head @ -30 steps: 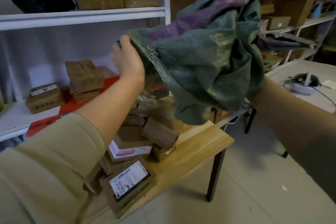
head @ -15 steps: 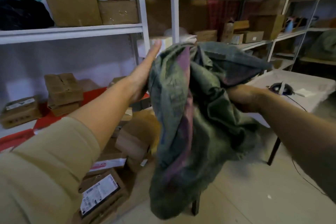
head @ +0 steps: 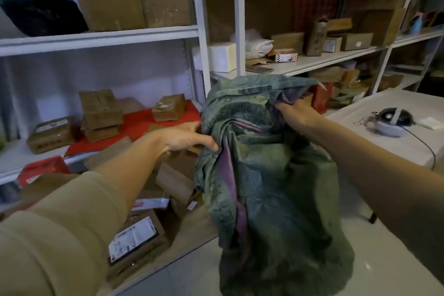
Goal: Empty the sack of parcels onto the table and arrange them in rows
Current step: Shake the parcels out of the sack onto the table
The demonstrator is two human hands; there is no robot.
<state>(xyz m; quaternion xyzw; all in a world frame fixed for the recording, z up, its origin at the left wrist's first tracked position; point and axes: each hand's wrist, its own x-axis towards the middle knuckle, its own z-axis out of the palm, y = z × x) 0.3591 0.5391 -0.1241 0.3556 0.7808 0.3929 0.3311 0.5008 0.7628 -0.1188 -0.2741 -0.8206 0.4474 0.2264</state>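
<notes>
A limp green and purple woven sack (head: pixel 269 175) hangs in front of me over the floor, to the right of the table. My left hand (head: pixel 187 138) pinches its left edge between thumb and fingers. My right hand (head: pixel 296 114) grips the bunched upper part. Brown cardboard parcels (head: pixel 173 175) lie in a loose heap on the wooden table (head: pixel 192 228) under my left arm, one with a white label (head: pixel 133 238) facing up. The sack hides the table's right end.
White metal shelving (head: pixel 201 31) stands behind, holding cardboard boxes (head: pixel 101 108) and a red sheet (head: pixel 139 125). A second table with a white cover (head: pixel 408 149) at the right carries a headset and cable (head: pixel 389 121). Pale tiled floor (head: pixel 389 259) lies below the sack.
The sack has dropped from head height to chest height and now hangs down limp. My left hand went from flat against it to pinching its edge. The view swung right.
</notes>
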